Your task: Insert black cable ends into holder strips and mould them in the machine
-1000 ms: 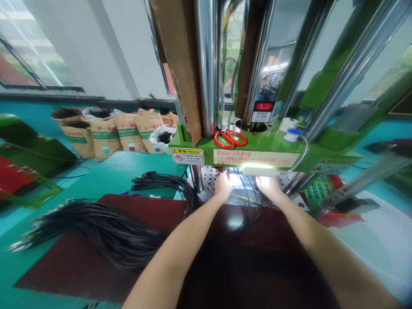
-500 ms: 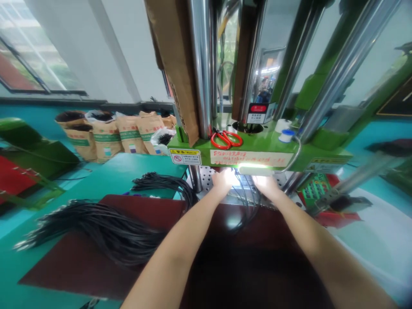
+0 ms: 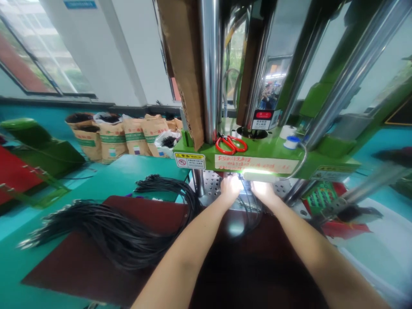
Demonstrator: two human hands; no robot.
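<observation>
Both of my hands reach under the lit front edge of a green press machine (image 3: 206, 159). My left hand (image 3: 230, 188) is at the left of the lit work spot, its fingers washed out by glare. My right hand (image 3: 262, 191) is opposite it, fingers likewise hidden in the bright light. Between them, black cables (image 3: 247, 206) hang down from the work spot over the dark red board. Whether either hand grips a cable cannot be made out. A perforated metal plate (image 3: 210, 182) lies beside my left hand.
Red-handled scissors (image 3: 231, 145) and a blue-and-white spool (image 3: 292, 142) rest on the press. A large bundle of black cables (image 3: 109, 234) lies at the left on the dark red board (image 3: 74, 270). Paper sacks (image 3: 112, 139) stand by the wall. A lamp (image 3: 259, 175) shines above my hands.
The view has shifted slightly, so the scene sits a little further right and lower. My hands remain at the work spot under the press, showing a bit more below its edge.
</observation>
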